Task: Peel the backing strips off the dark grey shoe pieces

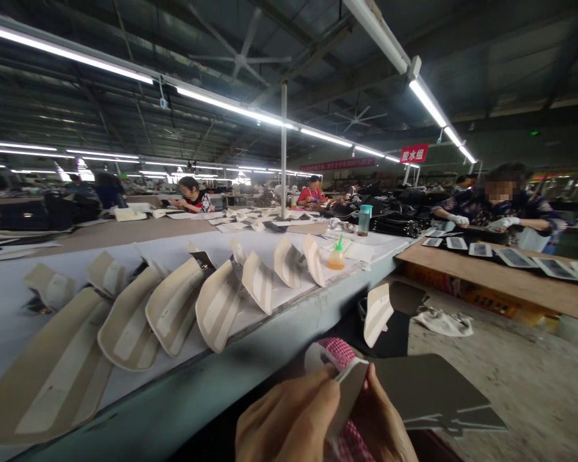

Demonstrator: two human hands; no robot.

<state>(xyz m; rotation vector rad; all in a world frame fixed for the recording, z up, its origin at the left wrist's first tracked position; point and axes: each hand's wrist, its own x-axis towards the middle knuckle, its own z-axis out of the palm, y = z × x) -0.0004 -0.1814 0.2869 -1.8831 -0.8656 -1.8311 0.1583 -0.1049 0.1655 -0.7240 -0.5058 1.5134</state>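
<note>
At the bottom centre, my left hand [289,414] is closed, its fingertips pinching the edge of a grey-brown panel with a pale rim [350,393]. Opposite it, my right hand [383,417] grips the other side of that panel, its thumb and fingertips near the top corner. Part of the panel is hidden by my fingers. Pink checked cloth [338,351] shows behind and below my hands. Just to the right lies a flat dark grey sheet [438,388] with whitish lines near its edge. A curved beige panel [378,314] stands a little beyond.
Several curved beige panels [219,305] stand along the white-topped table [289,301] at left. A glue bottle with a green nozzle [336,255] and a teal-lidded cup [365,221] sit farther back. A white cloth [444,321] lies at right. Gloved co-worker [503,199] works beyond the brown board [491,273].
</note>
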